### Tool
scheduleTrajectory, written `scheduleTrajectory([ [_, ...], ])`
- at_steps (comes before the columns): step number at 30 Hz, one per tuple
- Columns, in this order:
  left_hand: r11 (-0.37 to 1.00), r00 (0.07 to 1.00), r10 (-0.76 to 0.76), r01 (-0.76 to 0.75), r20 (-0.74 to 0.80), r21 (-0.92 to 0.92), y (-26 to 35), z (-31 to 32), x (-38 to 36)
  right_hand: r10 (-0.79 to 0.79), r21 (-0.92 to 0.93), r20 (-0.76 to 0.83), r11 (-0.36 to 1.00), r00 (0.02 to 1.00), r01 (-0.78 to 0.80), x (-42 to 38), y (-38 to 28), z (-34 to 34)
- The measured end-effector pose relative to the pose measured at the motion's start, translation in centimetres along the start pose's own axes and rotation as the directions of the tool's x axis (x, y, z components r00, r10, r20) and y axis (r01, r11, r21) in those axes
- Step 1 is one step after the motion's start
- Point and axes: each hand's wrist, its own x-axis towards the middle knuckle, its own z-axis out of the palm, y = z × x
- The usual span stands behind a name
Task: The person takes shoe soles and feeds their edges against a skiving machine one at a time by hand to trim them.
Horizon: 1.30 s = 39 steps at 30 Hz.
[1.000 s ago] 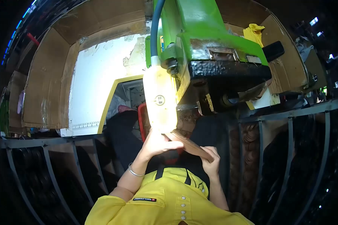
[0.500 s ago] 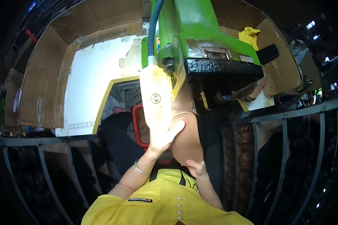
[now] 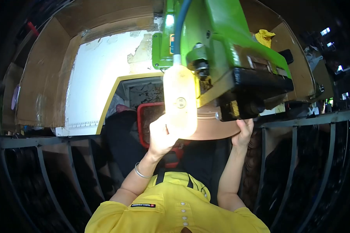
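A curved brown piece point(image 3: 214, 130) lies crosswise under the head of a green machine point(image 3: 229, 42), its front edge bowed toward my body. My left hand point(image 3: 161, 136) grips its left end, with part of the fingers hidden behind a bright lamp point(image 3: 180, 103). At the piece's right end, below the machine's black part, my right hand point(image 3: 243, 132) pinches the edge between thumb and fingers. The far side of the piece is hidden under the machine.
Cardboard walls point(image 3: 46, 73) surround a white worktop point(image 3: 97, 73) with a yellow edge. Below the machine is a red container point(image 3: 143, 128). Metal racks point(image 3: 295, 155) with dark stacked pieces stand on both sides. A yellow cloth point(image 3: 265, 38) lies at the back right.
The brown piece has turned from lengthwise to crosswise. My right hand has moved up and right to its right end; my left hand now grips instead of lying on top. The view has shifted slightly.
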Motion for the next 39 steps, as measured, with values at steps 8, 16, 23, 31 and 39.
scheduleTrajectory([
  [8, 0.994, 0.995, 0.023, -0.012, -0.094, 0.111, -1.0, 2.9, -0.4, 0.455, 0.114, 0.053, 0.882, 0.889, -0.458, -10.9, 8.0, -3.9],
  [16, 0.940, 0.949, -0.282, 0.302, 0.138, -0.160, -1.8, 2.3, -0.4, 0.414, 0.043, 0.032, 0.909, 0.910, -0.415, -14.2, 5.3, -2.7],
  [23, 0.922, 0.940, -0.335, 0.342, 0.068, -0.180, -2.9, 0.9, -2.1, 0.198, 0.023, -0.027, 0.980, 0.980, -0.197, -8.7, 0.8, -4.3],
  [31, 0.978, 0.971, -0.168, 0.143, -0.169, -0.153, -0.5, 0.1, -1.3, 0.164, -0.141, 0.043, 0.978, 0.986, -0.156, -4.5, 1.3, -2.9],
  [39, 0.996, 0.996, -0.083, 0.081, 0.037, 0.044, -1.0, 2.6, 0.1, 0.162, 0.010, -0.106, 0.987, 0.981, -0.161, -6.5, 1.9, -5.0],
])
